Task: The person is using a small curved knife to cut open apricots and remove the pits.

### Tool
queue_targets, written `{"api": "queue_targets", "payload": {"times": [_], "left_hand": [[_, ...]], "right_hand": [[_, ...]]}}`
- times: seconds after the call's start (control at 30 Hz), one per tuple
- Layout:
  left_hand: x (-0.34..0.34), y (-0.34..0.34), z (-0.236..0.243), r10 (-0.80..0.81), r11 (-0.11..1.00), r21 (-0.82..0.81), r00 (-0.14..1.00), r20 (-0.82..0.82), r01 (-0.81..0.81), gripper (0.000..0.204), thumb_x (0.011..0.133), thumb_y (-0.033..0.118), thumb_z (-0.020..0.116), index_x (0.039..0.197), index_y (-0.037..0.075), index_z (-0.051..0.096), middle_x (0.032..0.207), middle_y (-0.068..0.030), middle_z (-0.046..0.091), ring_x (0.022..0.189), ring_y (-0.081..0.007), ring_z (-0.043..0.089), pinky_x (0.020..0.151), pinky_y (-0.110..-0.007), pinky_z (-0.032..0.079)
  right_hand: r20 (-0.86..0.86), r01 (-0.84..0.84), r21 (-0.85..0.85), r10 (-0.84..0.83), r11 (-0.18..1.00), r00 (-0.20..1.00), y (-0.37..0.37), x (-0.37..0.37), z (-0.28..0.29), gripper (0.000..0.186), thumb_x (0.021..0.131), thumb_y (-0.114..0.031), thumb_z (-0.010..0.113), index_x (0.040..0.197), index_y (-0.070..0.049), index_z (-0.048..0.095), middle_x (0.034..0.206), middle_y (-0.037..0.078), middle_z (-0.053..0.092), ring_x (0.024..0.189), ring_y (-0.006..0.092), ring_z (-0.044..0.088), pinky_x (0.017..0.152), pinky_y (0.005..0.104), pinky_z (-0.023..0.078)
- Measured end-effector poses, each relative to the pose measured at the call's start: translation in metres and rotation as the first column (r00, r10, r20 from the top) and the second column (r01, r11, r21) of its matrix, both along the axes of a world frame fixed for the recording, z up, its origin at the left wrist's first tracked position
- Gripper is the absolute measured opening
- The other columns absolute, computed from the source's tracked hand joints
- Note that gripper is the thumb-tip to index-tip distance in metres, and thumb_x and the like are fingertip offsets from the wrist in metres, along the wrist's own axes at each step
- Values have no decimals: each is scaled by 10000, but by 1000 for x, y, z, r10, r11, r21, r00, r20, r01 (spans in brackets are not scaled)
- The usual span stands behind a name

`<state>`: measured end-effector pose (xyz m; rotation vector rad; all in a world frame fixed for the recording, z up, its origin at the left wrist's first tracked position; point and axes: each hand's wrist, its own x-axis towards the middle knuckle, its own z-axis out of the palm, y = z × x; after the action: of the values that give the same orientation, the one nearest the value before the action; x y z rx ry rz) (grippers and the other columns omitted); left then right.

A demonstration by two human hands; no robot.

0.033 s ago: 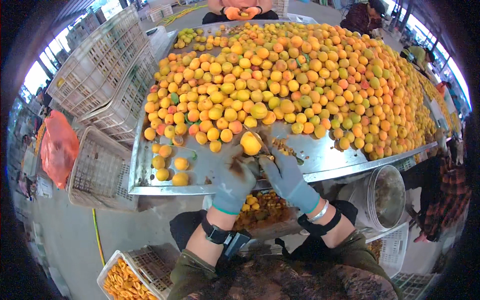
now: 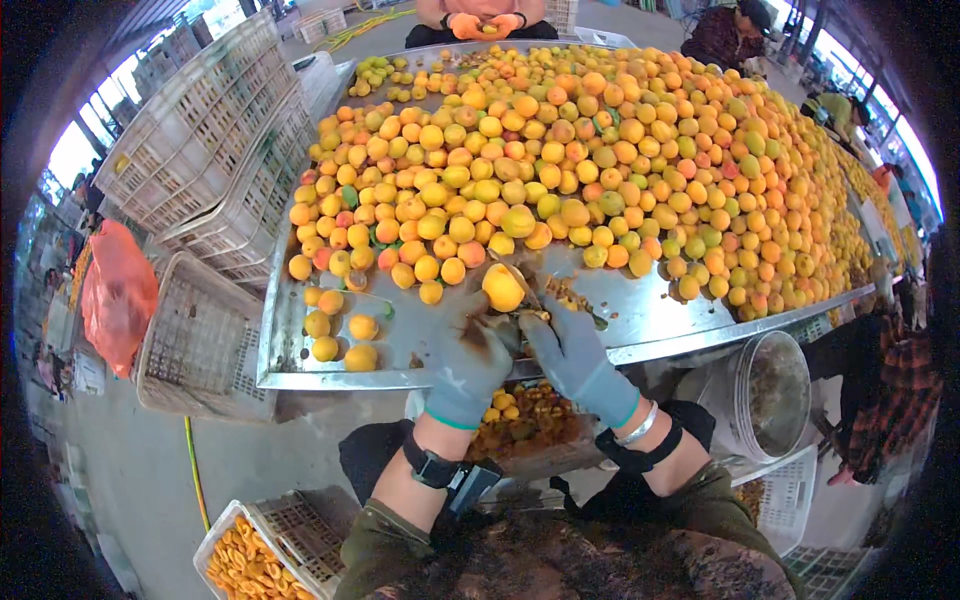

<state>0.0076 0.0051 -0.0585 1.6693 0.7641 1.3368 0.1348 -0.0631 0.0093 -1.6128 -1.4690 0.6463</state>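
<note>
In the head view, my gloved left hand (image 2: pixel 470 355) holds a yellow apricot (image 2: pixel 502 289) upright at the table's near edge. My gloved right hand (image 2: pixel 565 355) grips a small knife (image 2: pixel 525 287) whose blade lies against the fruit's right side; much of the knife is hidden. Both gray gloves are stained, the left one dark brown on the fingers. A large heap of apricots (image 2: pixel 600 150) covers much of the metal table (image 2: pixel 680 330), with a few loose fruits (image 2: pixel 360 357) left of my left hand and small dark scraps (image 2: pixel 580 305) beside my right hand.
Stacked crates (image 2: pixel 200 120), an empty crate (image 2: pixel 190 330) and a red bag (image 2: pixel 118 295) stand left. A crate of halved fruit (image 2: pixel 250 555) is low left. Buckets (image 2: pixel 770 390) stand right. Co-workers (image 2: pixel 478 25) (image 2: pixel 725 35) (image 2: pixel 880 390) are around the table; fruit scraps (image 2: pixel 520 430) lie beneath it.
</note>
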Motion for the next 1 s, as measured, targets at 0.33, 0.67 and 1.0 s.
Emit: {"api": "queue_targets", "payload": {"times": [0.33, 0.67, 1.0], "left_hand": [[8, -15, 40, -239, 961, -76, 935, 263, 267, 332, 922, 163, 443, 1208, -5, 468, 1206, -116, 523, 1119, -205, 511, 959, -333, 413], [-33, 24, 77, -518, 719, -343, 795, 316, 604, 584, 714, 326, 751, 1133, -29, 552, 1030, -81, 623, 926, -176, 599, 821, -291, 480], [-29, 18, 87, -459, 728, -420, 841, 288, 541, 425, 843, 230, 644, 1169, -22, 539, 1060, -75, 608, 953, -136, 570, 834, -263, 456]], "right_hand": [[66, -6, 166, -5, 986, 998, -1, 2, -8, 328, 877, -235, 548, 1046, 46, 536, 751, 232, 601, 678, 411, 584, 584, 462, 446], [160, -164, 96, 148, 982, 976, -10, 16, -16, 359, 842, -252, 586, 1071, 24, 568, 766, 234, 608, 700, 412, 586, 627, 467, 451], [213, -78, 191, 36, 979, 976, -10, 14, -24, 285, 842, -223, 582, 967, 33, 599, 611, 145, 560, 545, 277, 549, 535, 370, 419]]}}
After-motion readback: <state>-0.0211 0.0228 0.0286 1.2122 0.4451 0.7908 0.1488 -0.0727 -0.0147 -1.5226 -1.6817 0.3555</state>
